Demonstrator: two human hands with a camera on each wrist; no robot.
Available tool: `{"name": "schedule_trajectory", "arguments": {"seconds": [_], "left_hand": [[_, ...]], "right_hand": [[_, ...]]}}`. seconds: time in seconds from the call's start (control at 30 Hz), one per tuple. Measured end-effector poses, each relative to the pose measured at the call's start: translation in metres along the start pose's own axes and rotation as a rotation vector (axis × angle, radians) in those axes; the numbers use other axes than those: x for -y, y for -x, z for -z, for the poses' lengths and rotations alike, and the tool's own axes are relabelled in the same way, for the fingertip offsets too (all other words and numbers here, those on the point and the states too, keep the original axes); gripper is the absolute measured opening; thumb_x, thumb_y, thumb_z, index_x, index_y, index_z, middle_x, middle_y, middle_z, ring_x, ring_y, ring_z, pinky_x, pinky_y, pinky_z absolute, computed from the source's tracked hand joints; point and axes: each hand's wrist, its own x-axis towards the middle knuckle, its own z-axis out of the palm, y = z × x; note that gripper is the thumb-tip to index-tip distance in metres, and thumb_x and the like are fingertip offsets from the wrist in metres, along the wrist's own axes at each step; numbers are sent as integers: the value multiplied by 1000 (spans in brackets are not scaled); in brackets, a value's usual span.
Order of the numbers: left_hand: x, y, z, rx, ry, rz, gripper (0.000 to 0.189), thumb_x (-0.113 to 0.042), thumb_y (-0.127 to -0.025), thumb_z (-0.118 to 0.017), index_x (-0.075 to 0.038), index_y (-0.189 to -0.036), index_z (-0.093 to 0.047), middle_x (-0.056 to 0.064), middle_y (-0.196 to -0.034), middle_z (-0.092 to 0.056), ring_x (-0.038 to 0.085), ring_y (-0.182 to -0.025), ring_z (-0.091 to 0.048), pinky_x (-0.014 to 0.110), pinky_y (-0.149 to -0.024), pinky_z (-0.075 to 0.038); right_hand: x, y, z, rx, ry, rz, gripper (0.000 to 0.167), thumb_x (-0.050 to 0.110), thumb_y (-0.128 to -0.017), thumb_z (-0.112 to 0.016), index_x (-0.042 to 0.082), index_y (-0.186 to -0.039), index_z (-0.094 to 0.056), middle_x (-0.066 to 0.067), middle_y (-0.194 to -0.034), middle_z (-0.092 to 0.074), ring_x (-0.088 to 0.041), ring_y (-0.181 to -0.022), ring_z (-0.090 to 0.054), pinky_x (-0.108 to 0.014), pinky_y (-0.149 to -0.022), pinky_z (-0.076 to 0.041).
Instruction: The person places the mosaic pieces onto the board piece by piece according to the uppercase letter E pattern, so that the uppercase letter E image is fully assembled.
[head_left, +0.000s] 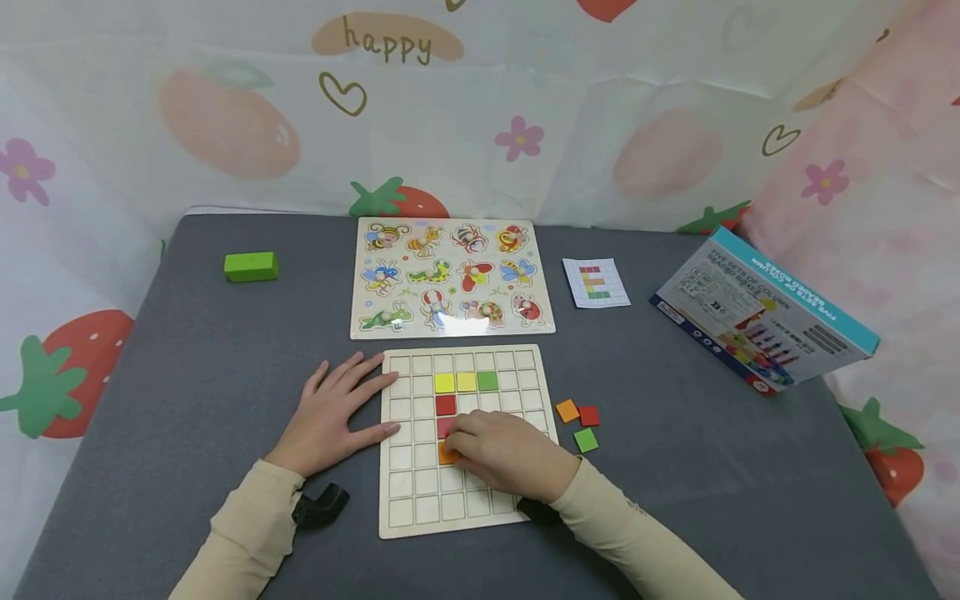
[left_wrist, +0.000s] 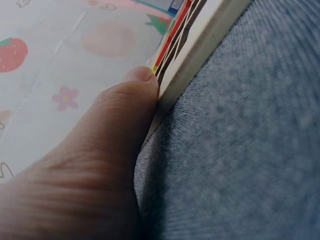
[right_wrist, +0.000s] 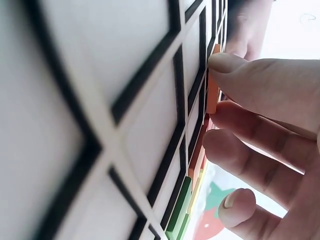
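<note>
A pale wooden grid board lies on the table. Two yellow tiles, with a yellow tile in the middle, and a green tile form a row on it. Below the leftmost yellow come a red tile, a pinkish-red tile and an orange tile. My right hand pinches the orange tile between thumb and forefinger, its other fingers spread over the board in the right wrist view. My left hand rests at the board's left edge, fingers spread, thumb against the side.
Loose orange, red and green tiles lie right of the grid. Behind it is an insect picture board. A pattern card, a printed box and a green block stand farther out.
</note>
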Motion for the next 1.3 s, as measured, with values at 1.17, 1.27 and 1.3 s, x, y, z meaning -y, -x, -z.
{"name": "schedule_trajectory", "arguments": {"seconds": [1.17, 1.27, 1.3], "left_hand": [[1, 1, 0, -15, 10, -13, 71, -60, -82, -65, -27, -142, -48, 4, -153, -35, 30, -144, -25, 60, -115, -10], [1, 0, -1, -18, 10, -19, 72, -60, -82, -65, -27, -143, -48, 4, -153, -35, 31, -143, -25, 61, -115, -10], [1, 0, -1, -19, 10, -19, 72, -60, -82, -65, -27, -143, -48, 5, -153, -35, 31, -143, -25, 61, -115, -10]], "right_hand": [[-55, 85, 35, -153, -75, -343, 21, 10, -85, -73, 13, -105, -67, 2, -104, -61, -10, -90, -59, -28, -77, -55], [-61, 102, 36, -98, -97, -449, 25, 10, -84, -74, 13, -108, -67, 1, -105, -60, -10, -91, -59, -30, -79, -56], [-63, 107, 36, -84, -101, -475, 26, 10, -84, -75, 13, -109, -67, 1, -106, -60, -11, -91, -59, -31, -79, -56]]}}
